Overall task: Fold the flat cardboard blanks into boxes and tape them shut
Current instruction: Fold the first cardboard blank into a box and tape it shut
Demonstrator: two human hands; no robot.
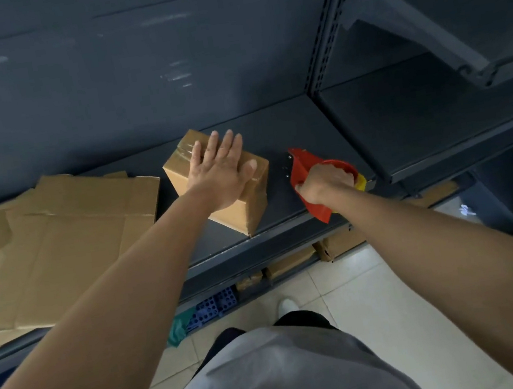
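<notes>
So the folded cardboard box [237,213] sits on the dark metal shelf [292,132], turned at an angle so one corner pokes toward the near edge. It's closed up, and you can see shiny clear tape [186,148] across the top at its far end. The left hand [223,172] lies flat on top of the box, fingers straight and spread a bit, palm down, pointing toward the back wall. It isn't gripping anything, just resting on the lid.

Just to the right of the box, with a strip of bare shelf between them, is the red tape dispenser [302,162]. The right hand [321,183] has its fingers curled around the roll part, and the near end of the dispenser hangs over the shelf's front lip. There's a yellow bit [361,182] sticking out on its right side; I can't tell what it is.

The two hands are apart, one on each thing.

Off to the left on the same shelf is a pile of flat cardboard blanks [66,242], unfolded and overlapping, well away from both hands. Under the shelf there are a few more brown boxes [292,261] and a blue plastic crate [213,307], sitting by the pale tiled floor [363,295].
</notes>
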